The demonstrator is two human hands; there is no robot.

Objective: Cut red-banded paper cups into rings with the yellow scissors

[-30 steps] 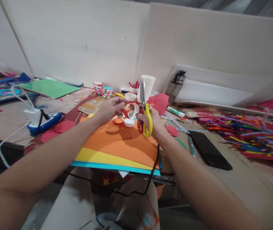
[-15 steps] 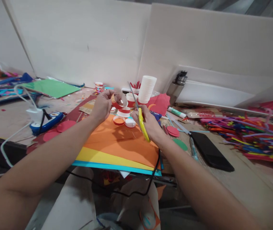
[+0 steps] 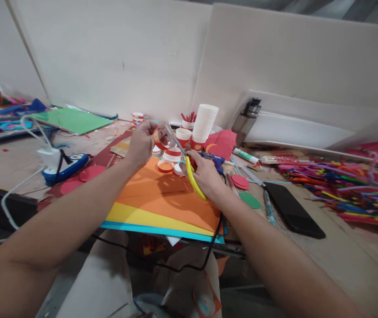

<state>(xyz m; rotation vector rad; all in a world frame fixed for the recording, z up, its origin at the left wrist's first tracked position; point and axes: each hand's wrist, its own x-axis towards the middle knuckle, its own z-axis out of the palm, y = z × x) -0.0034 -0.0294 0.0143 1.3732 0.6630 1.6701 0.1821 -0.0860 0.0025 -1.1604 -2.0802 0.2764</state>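
My left hand [image 3: 141, 143] pinches a red paper-cup ring [image 3: 157, 138] with gold print and a white inside, held above the table. In my right hand [image 3: 207, 171] is a pair of scissors [image 3: 193, 179] with yellow handles, its blades pointing up and left at the right side of the ring. Whether the blades touch the ring, I cannot tell. Below lie a red-rimmed ring [image 3: 165, 170] and another red and white cup piece [image 3: 172, 154], on or beside an orange sheet [image 3: 162, 198]. A red and white paper cup [image 3: 184, 138] stands behind the scissors.
A tall stack of white cups [image 3: 206, 121] stands behind my right hand. To the right lie red discs [image 3: 240, 181], a black phone [image 3: 291, 210] and many coloured pipe cleaners [image 3: 344, 185]. A blue power strip [image 3: 72, 168] with cords sits left. A black cable crosses my lap.
The scissors have moved left and tilted further left, bringing their blades up to the ring. My left hand stays nearly in place with the ring, which has turned slightly.
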